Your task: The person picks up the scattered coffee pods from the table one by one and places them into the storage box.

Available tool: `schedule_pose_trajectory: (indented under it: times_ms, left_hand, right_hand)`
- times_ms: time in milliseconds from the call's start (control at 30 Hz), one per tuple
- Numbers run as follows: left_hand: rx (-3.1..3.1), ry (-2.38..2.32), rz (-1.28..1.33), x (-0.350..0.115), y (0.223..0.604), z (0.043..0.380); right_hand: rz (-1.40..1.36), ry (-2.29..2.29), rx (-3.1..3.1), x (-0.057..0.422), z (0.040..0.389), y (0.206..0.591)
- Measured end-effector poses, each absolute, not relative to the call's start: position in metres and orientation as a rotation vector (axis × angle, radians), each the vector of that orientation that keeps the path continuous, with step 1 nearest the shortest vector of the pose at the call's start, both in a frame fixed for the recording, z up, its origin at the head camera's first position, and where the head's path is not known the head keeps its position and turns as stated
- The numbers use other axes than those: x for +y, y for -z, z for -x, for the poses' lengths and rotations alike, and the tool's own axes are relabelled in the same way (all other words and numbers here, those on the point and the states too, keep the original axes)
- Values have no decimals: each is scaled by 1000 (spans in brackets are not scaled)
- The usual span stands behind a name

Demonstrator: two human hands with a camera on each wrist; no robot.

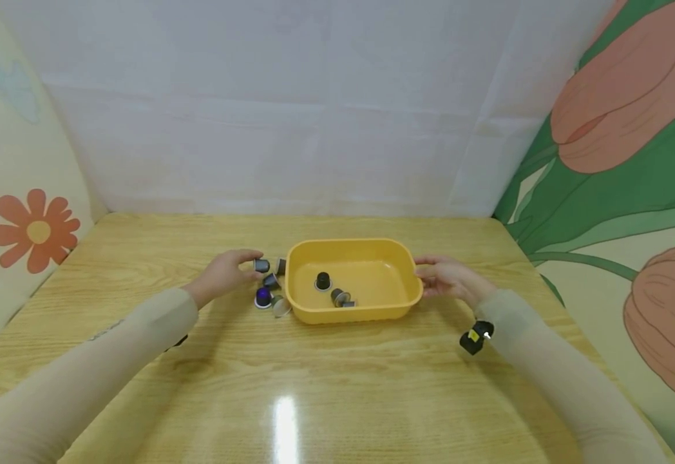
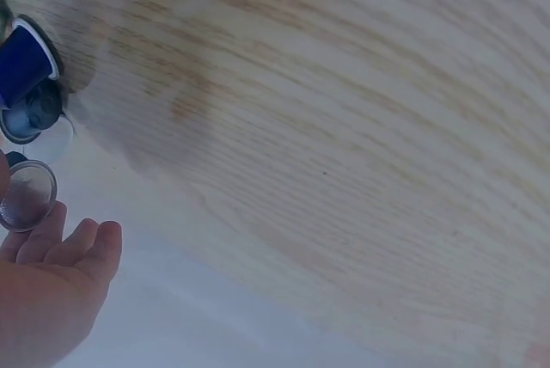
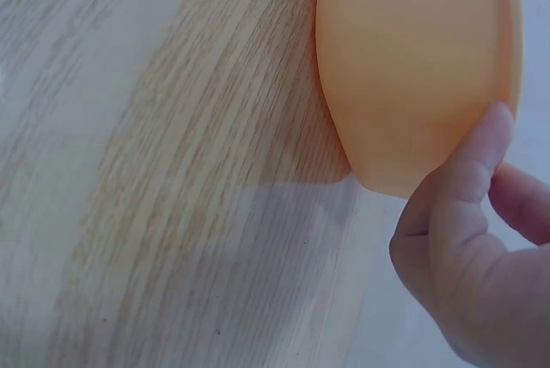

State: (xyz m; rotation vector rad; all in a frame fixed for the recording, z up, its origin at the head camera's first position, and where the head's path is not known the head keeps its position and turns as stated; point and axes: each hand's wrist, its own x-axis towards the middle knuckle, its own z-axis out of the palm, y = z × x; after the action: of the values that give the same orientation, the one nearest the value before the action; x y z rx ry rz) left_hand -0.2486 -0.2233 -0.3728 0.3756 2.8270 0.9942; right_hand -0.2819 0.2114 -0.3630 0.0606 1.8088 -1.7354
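My left hand (image 1: 225,274) pinches a dark grey coffee capsule (image 1: 261,265) between thumb and fingers, left of the yellow bin (image 1: 349,314). In the left wrist view the capsule's silvery lid (image 2: 30,198) faces the camera. Right beside that hand lie a blue-purple capsule (image 1: 263,296), a dark blue capsule (image 1: 270,281), a pale capsule (image 1: 281,307) and a dark one (image 1: 281,266). Inside the bin, a black capsule (image 1: 323,281) stands on its lid and a grey capsule (image 1: 338,296) lies tipped. My right hand (image 1: 447,278) grips the bin's right end at the rim.
Another capsule (image 1: 349,304) is partly hidden behind the bin's near wall. The wooden table (image 1: 372,386) stretches toward me, with a white cloth (image 1: 314,129) behind it. Flower-patterned cloth (image 1: 616,232) hangs on both sides.
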Motion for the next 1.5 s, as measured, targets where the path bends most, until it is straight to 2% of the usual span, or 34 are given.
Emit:
schedule_pose_trajectory:
  times_ms: [1500]
  left_hand:
    - [2793,-985,-446,-199,338,250]
  right_hand:
    - [-83,1728,1828,210,283,364]
